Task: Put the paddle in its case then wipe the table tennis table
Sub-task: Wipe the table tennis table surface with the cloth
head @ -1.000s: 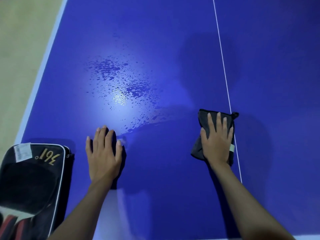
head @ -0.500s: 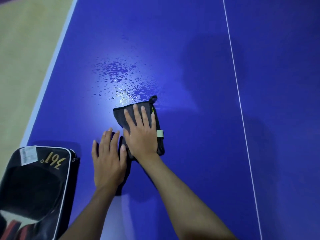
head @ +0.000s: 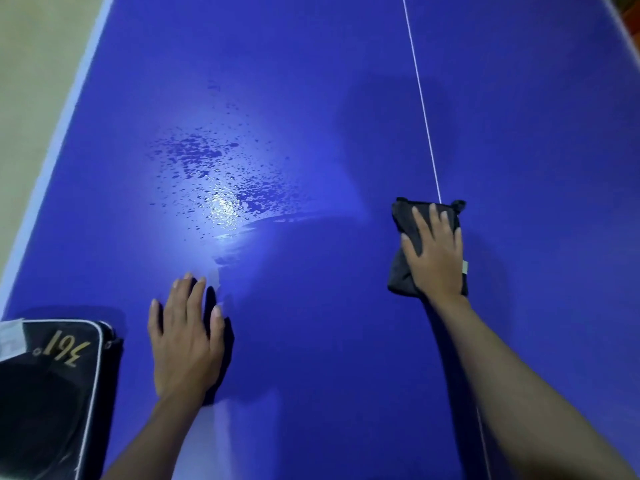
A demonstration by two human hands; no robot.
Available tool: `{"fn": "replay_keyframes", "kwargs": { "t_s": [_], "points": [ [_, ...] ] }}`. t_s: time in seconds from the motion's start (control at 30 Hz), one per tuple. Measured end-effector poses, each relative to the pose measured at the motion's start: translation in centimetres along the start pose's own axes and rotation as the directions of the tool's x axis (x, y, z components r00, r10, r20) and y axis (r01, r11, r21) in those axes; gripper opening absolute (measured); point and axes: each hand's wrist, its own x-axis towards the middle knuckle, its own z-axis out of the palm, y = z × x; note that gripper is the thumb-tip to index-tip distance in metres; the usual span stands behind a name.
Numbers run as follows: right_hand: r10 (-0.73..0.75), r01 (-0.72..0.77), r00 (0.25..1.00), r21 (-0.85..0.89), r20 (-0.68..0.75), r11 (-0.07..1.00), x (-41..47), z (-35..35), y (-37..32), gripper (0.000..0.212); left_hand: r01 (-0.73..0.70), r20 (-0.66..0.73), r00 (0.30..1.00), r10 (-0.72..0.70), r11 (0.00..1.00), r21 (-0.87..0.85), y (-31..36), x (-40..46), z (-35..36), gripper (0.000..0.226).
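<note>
- Table tennis table (head: 346, 81) fills the view, blue with a white centre line (head: 420, 98); the wiping half of the job appears to be underway.
- Right hand (head: 437, 252) lies flat, fingers straight and slightly spread, pressing a dark folded cloth (head: 401, 275) onto the surface right at the near end of the centre line; the flat palm likely spreads pressure so the whole cloth drags evenly.
- Left hand (head: 185, 336) also rests flat on the table with fingers extended, holding nothing; it looks like a brace for leaning over the table.
- Wet patch (head: 214, 171) of scattered droplets sits between and beyond the two hands, nearer the left one, catching a bright glare; a curved smear along its near edge suggests where the cloth's path runs.
- Paddle case (head: 45, 393), black with white piping and "361" lettering, lies at the near left corner just beside the left hand, probably parked there out of the cloth's way.
- Paddle itself is not visible; whether it is inside, I cannot tell.
- Beige floor (head: 34, 64) shows past the table's left edge.
</note>
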Motion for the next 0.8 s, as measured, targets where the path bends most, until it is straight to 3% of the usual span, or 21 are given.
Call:
{"fn": "replay_keyframes", "kwargs": {
  "t_s": [0.23,0.43,0.57,0.7,0.8],
  "points": [
    [0.067,-0.069,0.997,-0.057,-0.037,0.996,0.9,1.7,-5.5,0.066,-0.067,0.018,0.998,0.066,0.996,0.062,0.1,0.1,0.3,0.056],
    [-0.181,0.182,0.980,-0.003,-0.076,0.983,2.0,3.9,-20.6,0.062,-0.075,0.013,0.997,0.074,0.994,0.073,0.1,0.2,0.3,0.054],
    [-0.403,0.403,0.915,0.040,-0.023,0.914,0.0,5.0,-29.6,0.064,-0.069,-0.002,0.998,0.069,0.995,0.078,-0.2,0.1,0.5,0.054],
    [-0.495,0.496,0.868,0.083,-0.043,0.864,0.4,5.6,-29.6,0.060,-0.058,0.000,0.998,0.058,0.996,0.064,-0.4,0.2,0.5,0.053],
    [-0.412,0.422,0.906,0.133,-0.097,0.897,1.8,5.4,-25.8,0.059,-0.033,0.010,0.999,0.032,0.998,0.050,-0.4,0.3,0.4,0.052]
  ]
}}
